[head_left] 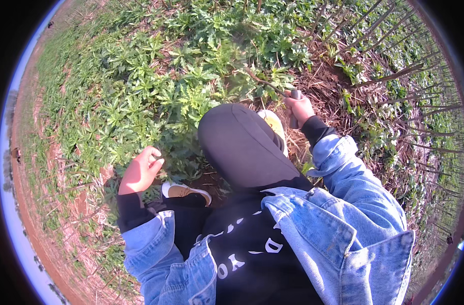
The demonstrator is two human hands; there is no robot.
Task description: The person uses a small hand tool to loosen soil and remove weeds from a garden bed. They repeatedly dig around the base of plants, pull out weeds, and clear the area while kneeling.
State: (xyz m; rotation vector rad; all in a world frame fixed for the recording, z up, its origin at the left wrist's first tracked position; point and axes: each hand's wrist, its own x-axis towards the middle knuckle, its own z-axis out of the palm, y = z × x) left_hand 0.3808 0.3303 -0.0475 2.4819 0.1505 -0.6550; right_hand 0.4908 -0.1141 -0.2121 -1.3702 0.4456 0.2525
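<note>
Gripping a dark grey tool handle (295, 108) just right of the frame's centre, the right hand (298, 108) is closed around it, fingers wrapped tight, with the handle's top showing above the fist and its lower end below; a thin brown blade or stem (265, 82) runs up and to the left from the fist into the leaves, though whether it belongs to the tool I cannot tell. Over at the left centre of the frame, the left hand (140, 171) is curled into a loose fist among the low green plants (156, 96); whether it clutches any leaves or stalk cannot be made out, since the fingers hide the palm. Both arms wear a blue denim jacket (344, 203) over black cuffs; the jacket fills the lower right and lower left of the frame. Between the hands rises a bent knee in dark trousers (239, 145), at the centre; a tan shoe with a white sole (183, 190) sits just below and right of the left hand, and a second shoe (273, 124) peeks out beside the knee, close to the right hand. Broad-leaved green plants cover the upper left and upper middle; dry straw and bare brown stalks (389, 76) lie across the upper right; reddish soil (36, 223) curves along the left rim.
</note>
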